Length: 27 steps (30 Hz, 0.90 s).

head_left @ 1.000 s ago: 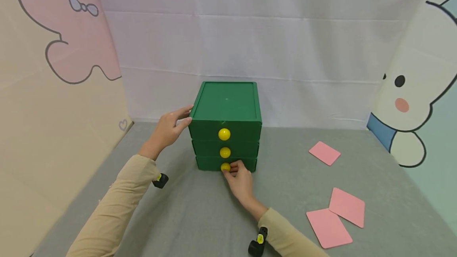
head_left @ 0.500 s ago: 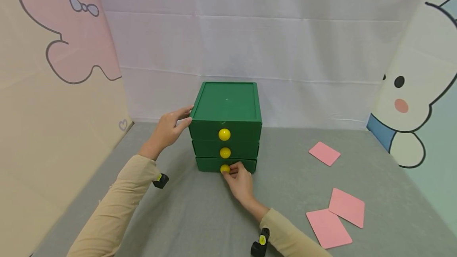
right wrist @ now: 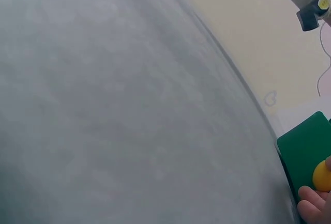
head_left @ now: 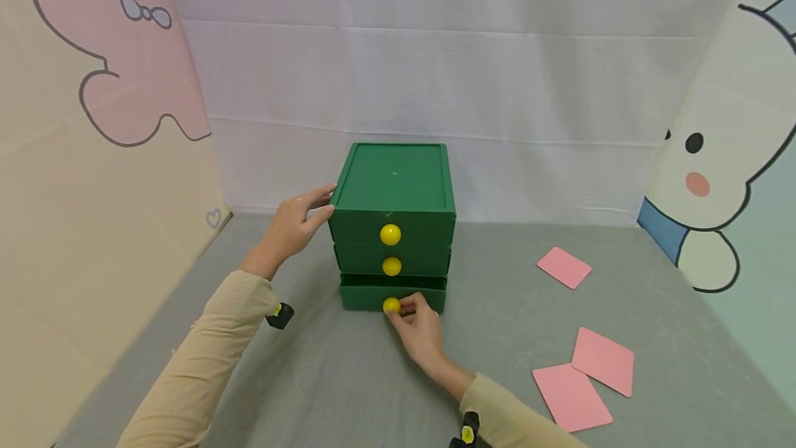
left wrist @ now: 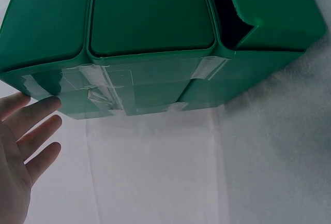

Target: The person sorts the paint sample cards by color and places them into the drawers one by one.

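A green three-drawer cabinet [head_left: 398,178] with round yellow knobs stands on the grey cloth, toward the back. Its bottom drawer [head_left: 367,297] is pulled partly out, while the upper two are closed. With thumb and fingers, my right hand [head_left: 421,330] pinches the bottom drawer's yellow knob [head_left: 392,305]. My left hand [head_left: 295,227] rests its fairly straight fingertips against the cabinet's upper left edge. In the left wrist view, the left fingers [left wrist: 39,137] are spread beside the cabinet's side, where clear tape [left wrist: 106,87] runs across. The right wrist view catches only the right fingertips near the knob.
Several pink square cards lie to the right: one card [head_left: 564,268] farther back, and a front card [head_left: 572,396] overlapping another card [head_left: 603,361]. A white cloth wall [head_left: 435,75] rises behind the cabinet, with patterned side panels left and right.
The bottom drawer has slid out toward me, from nearly closed to partly open, with my right hand moving back along with its knob. My left hand has stayed at the cabinet's edge.
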Tool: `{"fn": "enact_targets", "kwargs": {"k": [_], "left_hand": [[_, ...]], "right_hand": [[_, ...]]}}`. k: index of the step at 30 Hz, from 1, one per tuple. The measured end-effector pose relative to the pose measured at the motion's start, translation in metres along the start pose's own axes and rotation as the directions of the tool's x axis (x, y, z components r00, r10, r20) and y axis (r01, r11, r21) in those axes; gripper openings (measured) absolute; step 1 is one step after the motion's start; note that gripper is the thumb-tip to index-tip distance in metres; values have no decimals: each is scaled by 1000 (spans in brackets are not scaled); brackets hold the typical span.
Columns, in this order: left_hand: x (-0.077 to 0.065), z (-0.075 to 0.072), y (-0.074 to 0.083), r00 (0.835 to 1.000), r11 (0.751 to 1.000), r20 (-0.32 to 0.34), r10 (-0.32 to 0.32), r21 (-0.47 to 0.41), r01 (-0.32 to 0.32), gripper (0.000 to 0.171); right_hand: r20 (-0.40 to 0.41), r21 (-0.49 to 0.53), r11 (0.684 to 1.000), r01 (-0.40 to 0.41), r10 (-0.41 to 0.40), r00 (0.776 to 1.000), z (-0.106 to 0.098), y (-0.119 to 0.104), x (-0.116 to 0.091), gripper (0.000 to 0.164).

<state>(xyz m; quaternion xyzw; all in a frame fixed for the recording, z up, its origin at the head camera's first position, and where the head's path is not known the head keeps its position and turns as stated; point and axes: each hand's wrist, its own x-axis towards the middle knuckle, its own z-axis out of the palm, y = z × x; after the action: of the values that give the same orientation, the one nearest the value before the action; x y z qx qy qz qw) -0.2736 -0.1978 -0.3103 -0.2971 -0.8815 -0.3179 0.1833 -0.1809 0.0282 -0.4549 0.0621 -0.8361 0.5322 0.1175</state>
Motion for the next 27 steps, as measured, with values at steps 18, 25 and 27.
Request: {"fn": "enact_targets", "kwargs": {"k": [18, 25, 27], "left_hand": [[0, 1, 1, 1000, 1000, -1, -11, -1, 11, 43], [0, 2, 0, 1000, 1000, 2, -12, 0, 12, 43], [0, 2, -1, 1000, 1000, 5, -12, 6, 12, 43]], "right_hand": [[81, 172, 981, -91, 78, 994, -6, -3, -36, 24], [114, 190, 976, -110, 89, 989, -9, -5, -48, 25], [126, 192, 974, -118, 95, 987, -11, -6, -52, 26]]}}
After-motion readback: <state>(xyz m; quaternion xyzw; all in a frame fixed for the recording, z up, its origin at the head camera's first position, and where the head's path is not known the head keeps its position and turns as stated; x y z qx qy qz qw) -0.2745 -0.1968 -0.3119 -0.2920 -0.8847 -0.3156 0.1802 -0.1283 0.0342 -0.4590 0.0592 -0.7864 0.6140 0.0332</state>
